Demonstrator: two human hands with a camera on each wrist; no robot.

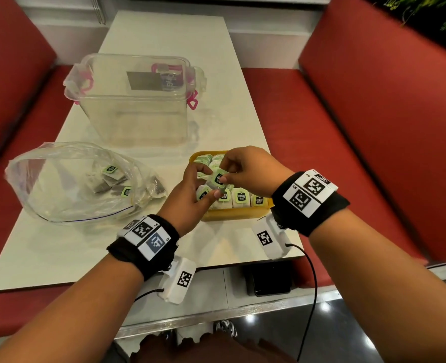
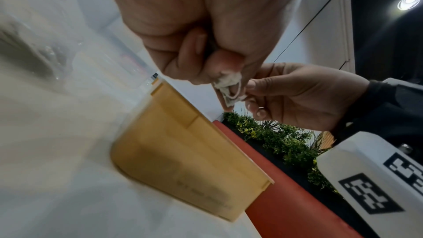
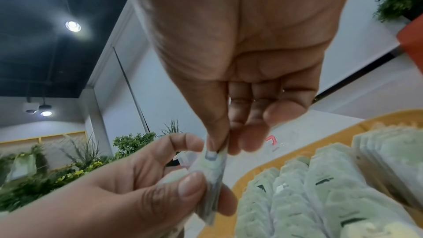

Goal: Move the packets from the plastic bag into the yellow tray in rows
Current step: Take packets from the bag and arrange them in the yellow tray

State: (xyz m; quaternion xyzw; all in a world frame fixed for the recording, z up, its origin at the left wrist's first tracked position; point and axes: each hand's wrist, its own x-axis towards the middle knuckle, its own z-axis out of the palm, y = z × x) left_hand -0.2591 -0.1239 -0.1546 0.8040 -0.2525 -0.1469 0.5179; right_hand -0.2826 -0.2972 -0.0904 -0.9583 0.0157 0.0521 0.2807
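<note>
1. Packet (image 1: 218, 178) pinched between left hand (image 1: 190, 195) and right hand (image 1: 248, 171), hovering right over the yellow tray (image 1: 232, 213).
2. Plastic bag (image 1: 67, 184) sits off left, so the left hand is nearer.

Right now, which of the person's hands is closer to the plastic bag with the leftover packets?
Left. The left hand is beside the plastic bag; the right hand is farther, over the yellow tray. Both pinch one packet.

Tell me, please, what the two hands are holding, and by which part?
Both pinch one small white tea packet with a green tag above the yellow plastic tray: left hand at its lower edge, right hand at its top.
</note>
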